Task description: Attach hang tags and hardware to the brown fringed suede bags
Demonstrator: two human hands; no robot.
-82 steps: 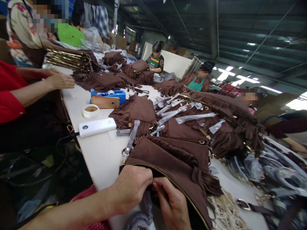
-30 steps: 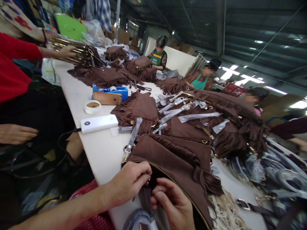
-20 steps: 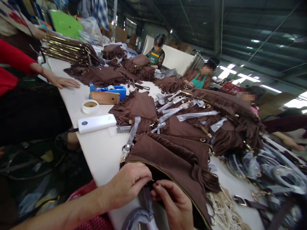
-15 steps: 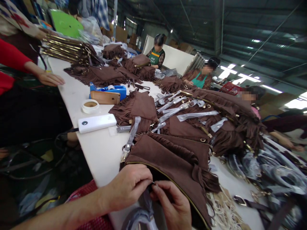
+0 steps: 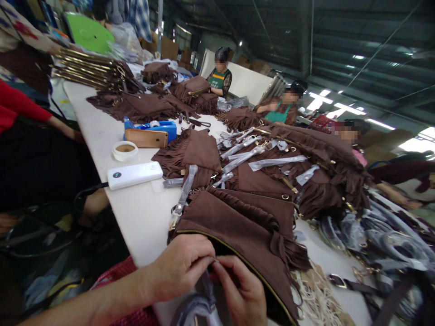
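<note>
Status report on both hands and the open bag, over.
Left hand, right hand pinching small item, too tiny to identify. Brown bag gaping open at hands. Wrapped strap close below.

The tiny thing (image 5: 215,260) in the grip of the person's bare left hand (image 5: 193,260) and bare right hand (image 5: 244,287) is too small to tell. The bottom edge cuts off part of the brown fringed cloth bag (image 5: 231,228), and the bag's inside is too dark to see. The plastic-wrapped dark looped strap (image 5: 190,304) is cut off there too. A flat gold phone (image 5: 146,138) hides part of the blue plastic tape holder (image 5: 171,130). The tiny marks (image 5: 153,167) on the long white plastic box (image 5: 136,175) cannot be read.
</note>
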